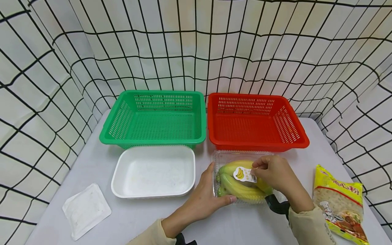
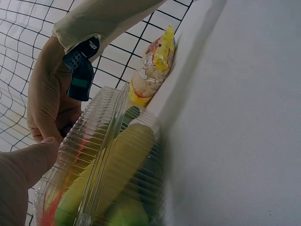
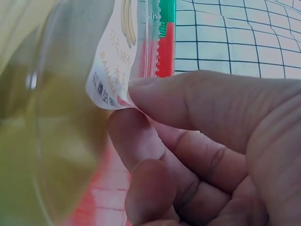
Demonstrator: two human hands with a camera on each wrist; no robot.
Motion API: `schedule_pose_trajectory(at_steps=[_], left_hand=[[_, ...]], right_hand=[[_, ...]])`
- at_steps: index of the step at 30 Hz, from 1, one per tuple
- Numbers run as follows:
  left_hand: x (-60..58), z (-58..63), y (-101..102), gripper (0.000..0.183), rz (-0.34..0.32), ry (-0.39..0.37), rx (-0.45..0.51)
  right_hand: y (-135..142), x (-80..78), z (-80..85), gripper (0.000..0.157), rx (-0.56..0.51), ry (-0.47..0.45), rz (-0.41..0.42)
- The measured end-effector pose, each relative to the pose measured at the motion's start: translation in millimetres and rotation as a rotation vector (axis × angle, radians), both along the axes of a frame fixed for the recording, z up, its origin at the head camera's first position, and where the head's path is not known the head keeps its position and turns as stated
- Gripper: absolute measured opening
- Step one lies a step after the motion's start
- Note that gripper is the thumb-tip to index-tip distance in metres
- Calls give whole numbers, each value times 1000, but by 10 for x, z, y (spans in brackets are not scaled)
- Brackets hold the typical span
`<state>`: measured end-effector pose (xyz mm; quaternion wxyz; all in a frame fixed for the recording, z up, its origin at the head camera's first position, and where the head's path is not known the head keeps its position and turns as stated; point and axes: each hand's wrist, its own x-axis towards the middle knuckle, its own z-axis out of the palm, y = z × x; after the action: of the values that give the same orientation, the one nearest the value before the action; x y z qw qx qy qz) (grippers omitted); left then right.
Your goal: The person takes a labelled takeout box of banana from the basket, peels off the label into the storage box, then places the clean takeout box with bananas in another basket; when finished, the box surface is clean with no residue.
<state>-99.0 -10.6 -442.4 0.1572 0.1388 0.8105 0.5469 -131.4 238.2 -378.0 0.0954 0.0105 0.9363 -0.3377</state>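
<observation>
A clear plastic clamshell box (image 1: 219, 157) with yellow-green bananas (image 1: 234, 186) inside stands before the red basket. On its lid is a white banana label (image 1: 243, 174). My left hand (image 1: 203, 194) holds the box at its left side, thumb along the front edge and fingers toward the far left corner. Over the right part of the lid, my right hand (image 1: 277, 173) pinches the label's right end between thumb and index finger. The right wrist view shows that end of the label (image 3: 110, 77) lifted and bent at the fingertips. In the left wrist view the box (image 2: 101, 165) looks closed.
A green basket (image 1: 153, 141) and a red basket (image 1: 257, 145) stand at the back. Left of the box is a white tray (image 1: 153, 172), with a flat white packet (image 1: 87, 211) nearer me. A yellow food bag (image 1: 340, 204) lies at right. Black netting (image 1: 196, 56) surrounds the table.
</observation>
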Motion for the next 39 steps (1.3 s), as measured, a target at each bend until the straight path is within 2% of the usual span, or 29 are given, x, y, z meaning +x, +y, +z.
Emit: schedule_pose_trajectory(at_steps=[10,24,39], left_hand=[[5,3,2,123,0,-7,-5],[2,-11,5,122,-2,-3,-2],[7,-1,5,122,-2,-8,3]], right_hand=[[-4,22,7,5,-6,4,12],[21,41,20,5,-13,66,55],[20,67,55,6,-51,65,69]])
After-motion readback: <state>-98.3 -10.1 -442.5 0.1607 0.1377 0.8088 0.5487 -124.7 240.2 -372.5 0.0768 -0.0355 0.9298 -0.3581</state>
